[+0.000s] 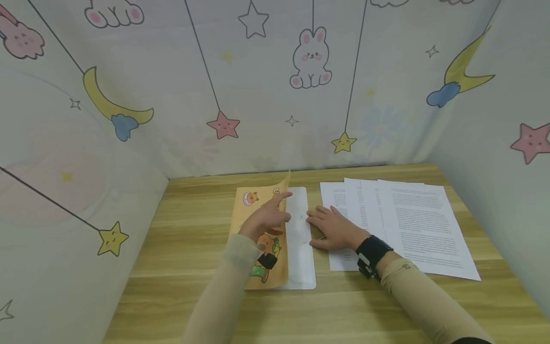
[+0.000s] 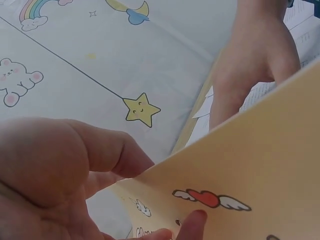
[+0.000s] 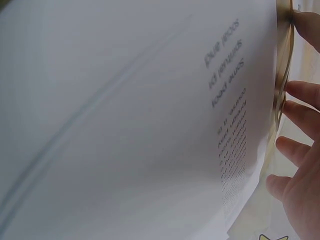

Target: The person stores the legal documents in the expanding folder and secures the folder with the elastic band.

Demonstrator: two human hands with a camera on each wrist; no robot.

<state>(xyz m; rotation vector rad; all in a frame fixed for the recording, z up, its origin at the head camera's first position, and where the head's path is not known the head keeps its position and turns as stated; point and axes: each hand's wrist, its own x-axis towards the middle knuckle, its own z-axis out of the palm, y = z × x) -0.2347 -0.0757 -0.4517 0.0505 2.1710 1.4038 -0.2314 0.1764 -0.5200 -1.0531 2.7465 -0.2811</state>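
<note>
A tan folder [image 1: 262,258] printed with cartoon capybaras lies in the middle of the table, its front cover partly lifted along the right edge. Beneath that cover shows a white, shiny inner sheet [image 1: 301,258] with rounded corners. My left hand [image 1: 268,215] pinches the raised cover edge; in the left wrist view, fingertips lie against the cover's printed face [image 2: 280,165], near a winged red heart. My right hand [image 1: 333,228] is spread palm down beside the folder, with fingertips at the right edge of the inner sheet. Its palm lies over the nearest printed paper.
Several overlapping printed sheets [image 1: 425,229] are fanned out on the right of the wooden table [image 1: 180,248], partly under my right wrist. A pale cloth [image 1: 266,86] with cartoon rabbits, moons and stars surrounds the table at the back and sides.
</note>
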